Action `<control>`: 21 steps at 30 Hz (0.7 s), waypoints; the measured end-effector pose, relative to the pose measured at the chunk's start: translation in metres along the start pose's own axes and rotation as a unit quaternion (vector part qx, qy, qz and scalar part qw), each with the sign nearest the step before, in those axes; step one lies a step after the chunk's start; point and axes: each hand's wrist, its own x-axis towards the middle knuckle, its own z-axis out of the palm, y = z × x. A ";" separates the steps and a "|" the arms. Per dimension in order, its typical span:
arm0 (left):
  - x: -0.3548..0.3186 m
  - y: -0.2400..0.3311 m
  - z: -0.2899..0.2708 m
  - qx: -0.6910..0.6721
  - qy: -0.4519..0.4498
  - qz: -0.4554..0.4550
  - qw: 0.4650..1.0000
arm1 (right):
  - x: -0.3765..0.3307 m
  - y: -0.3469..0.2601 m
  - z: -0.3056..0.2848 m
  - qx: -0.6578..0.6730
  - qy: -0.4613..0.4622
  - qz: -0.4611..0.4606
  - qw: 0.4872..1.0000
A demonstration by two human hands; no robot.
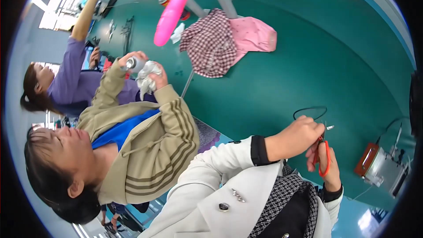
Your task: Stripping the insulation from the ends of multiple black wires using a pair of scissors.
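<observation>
Over the green tabletop (282, 83), my left hand (297, 139) is closed in a pinch. A thin black cable (310, 107) loops out from its fingers, and what else they grip is hidden. Right beside it, my right hand (332, 172) is wrapped round orange-handled scissors (325, 158). The scissors' blades point up toward the left fingertips, where a small silvery piece (330, 128) shows. I cannot tell whether the blades touch the cable.
A metal box device with an orange-brown front (367, 158) stands at the right. Checked cloth (211, 44) and pink cloth (255, 35) lie at the far side, below a pink-covered lamp arm (174, 15). A co-worker (145, 150) at left holds a bottle and white cloth; another person reaches beyond.
</observation>
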 end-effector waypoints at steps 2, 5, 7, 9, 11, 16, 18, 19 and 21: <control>-0.001 -0.003 -0.006 0.059 0.018 0.017 0.998 | 0.007 0.002 0.003 0.023 -0.001 0.017 1.000; -0.005 -0.009 -0.017 -0.095 -0.059 -0.106 0.988 | 0.018 0.008 0.004 -0.027 -0.002 0.002 1.000; -0.002 -0.010 -0.026 -0.136 -0.069 -0.128 0.980 | 0.022 0.010 0.006 -0.138 0.030 -0.037 0.989; 0.001 -0.010 -0.033 -0.227 -0.094 -0.170 0.954 | 0.022 0.011 0.007 -0.145 0.035 -0.050 0.988; 0.000 -0.016 -0.036 -0.262 -0.102 -0.171 0.944 | 0.019 0.012 0.007 -0.159 0.064 -0.066 0.983; -0.005 -0.024 -0.037 -0.433 -0.137 -0.270 0.849 | 0.030 0.008 0.011 -0.173 0.046 -0.079 0.981; -0.009 -0.022 -0.047 -0.336 -0.145 -0.287 0.886 | 0.037 0.011 0.015 -0.134 0.020 -0.081 0.987; -0.009 -0.019 -0.044 -0.255 -0.154 -0.274 0.914 | 0.033 0.013 0.012 -0.138 0.051 -0.069 0.987; -0.008 -0.009 -0.033 -0.206 -0.136 -0.215 0.945 | 0.027 0.013 0.008 -0.120 -0.018 -0.074 0.990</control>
